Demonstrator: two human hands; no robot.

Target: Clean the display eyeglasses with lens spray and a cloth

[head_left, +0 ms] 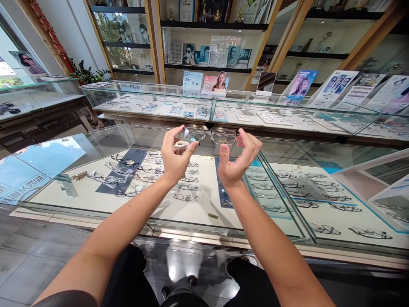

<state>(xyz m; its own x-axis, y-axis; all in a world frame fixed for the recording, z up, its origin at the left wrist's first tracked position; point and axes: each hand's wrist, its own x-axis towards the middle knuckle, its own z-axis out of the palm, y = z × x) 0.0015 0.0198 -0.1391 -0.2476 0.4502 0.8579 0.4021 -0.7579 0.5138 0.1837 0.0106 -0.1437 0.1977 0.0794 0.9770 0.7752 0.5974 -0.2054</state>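
Note:
A pair of thin-rimmed glasses (207,132) is held up in front of me, level, above the glass display case (204,213). My left hand (177,155) grips its left side near the hinge, with a crumpled pale cloth (180,146) tucked between thumb and fingers. At the right end of the frame, the fingers of my right hand (238,158) pinch the hinge, thumb raised below the lens. Small lettering shows on the right lens.
Under the glass lie many glasses in rows (187,186), a dark blue mat (123,170) and a small brass tag (213,215). Behind stands another glass case (172,100) with upright poster cards (300,84). A stool base (191,281) shows between my legs.

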